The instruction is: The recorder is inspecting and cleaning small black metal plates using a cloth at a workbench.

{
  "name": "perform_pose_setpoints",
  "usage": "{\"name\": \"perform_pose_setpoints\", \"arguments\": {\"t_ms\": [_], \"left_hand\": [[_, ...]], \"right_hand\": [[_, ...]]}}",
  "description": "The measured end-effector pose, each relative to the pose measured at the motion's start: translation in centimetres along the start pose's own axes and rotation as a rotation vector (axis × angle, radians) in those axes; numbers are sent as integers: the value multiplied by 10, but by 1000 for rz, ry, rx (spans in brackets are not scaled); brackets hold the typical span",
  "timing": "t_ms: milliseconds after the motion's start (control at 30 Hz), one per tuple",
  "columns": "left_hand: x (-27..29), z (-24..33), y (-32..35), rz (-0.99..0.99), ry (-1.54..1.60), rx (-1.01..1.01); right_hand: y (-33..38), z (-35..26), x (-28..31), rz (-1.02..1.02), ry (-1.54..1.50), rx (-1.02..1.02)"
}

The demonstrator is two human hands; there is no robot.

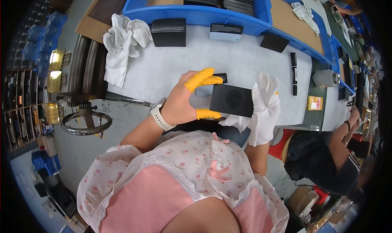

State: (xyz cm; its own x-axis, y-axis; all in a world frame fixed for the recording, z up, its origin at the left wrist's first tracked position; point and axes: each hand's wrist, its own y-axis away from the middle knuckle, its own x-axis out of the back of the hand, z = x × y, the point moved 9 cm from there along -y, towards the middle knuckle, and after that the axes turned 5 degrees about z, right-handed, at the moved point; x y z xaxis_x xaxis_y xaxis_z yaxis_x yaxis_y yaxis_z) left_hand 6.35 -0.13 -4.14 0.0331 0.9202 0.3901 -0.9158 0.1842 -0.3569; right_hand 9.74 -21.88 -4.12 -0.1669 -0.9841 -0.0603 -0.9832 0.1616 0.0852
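Above my lap is a flat black card (232,100) with a faint round dark emblem on its face. My left hand (179,96) wears yellow finger covers and a white watch strap; its fingers and thumb are at the card's upper and lower edges, near its left end. White fabric, like a loose cotton glove, covers my right hand (264,110), which grips the card's right end. Its fingers are mostly hidden. On the table behind the card lies a pale card with a black strip (204,90), partly covered by my left fingers.
A black card stack (168,33), a black-and-white stack (226,32), a black card (274,42) and a marker (294,73) lie on the white table. Blue trays (196,13) stand behind; white gloves (122,49) lie left. A handwheel (86,124) is left, a seated person (326,163) right.
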Motion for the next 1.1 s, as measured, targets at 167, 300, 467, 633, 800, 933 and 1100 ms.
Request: {"name": "perform_pose_setpoints", "arguments": {"t_ms": [167, 300, 467, 633, 800, 933, 1100], "left_hand": [[0, -14, 3, 23, 86, 93], [0, -16, 1, 39, 100, 75], [-4, -16, -3, 87, 40, 75], [0, -34, 2, 98, -421, 192], [9, -45, 16, 59, -535, 249], [12, -50, 21, 65, -541, 251], [9, -59, 27, 67, -534, 201]], "right_hand": [[-9, -1, 19, 140, -83, 20], [-7, 6, 18, 54, -203, -199], [-9, 9, 16, 49, -15, -204], [-71, 47, 49, 103, -148, -170], [-156, 51, 81, 184, 34, 10], [-206, 67, 110, 313, -37, 238], [-204, 72, 119, 359, -162, 326]]}}
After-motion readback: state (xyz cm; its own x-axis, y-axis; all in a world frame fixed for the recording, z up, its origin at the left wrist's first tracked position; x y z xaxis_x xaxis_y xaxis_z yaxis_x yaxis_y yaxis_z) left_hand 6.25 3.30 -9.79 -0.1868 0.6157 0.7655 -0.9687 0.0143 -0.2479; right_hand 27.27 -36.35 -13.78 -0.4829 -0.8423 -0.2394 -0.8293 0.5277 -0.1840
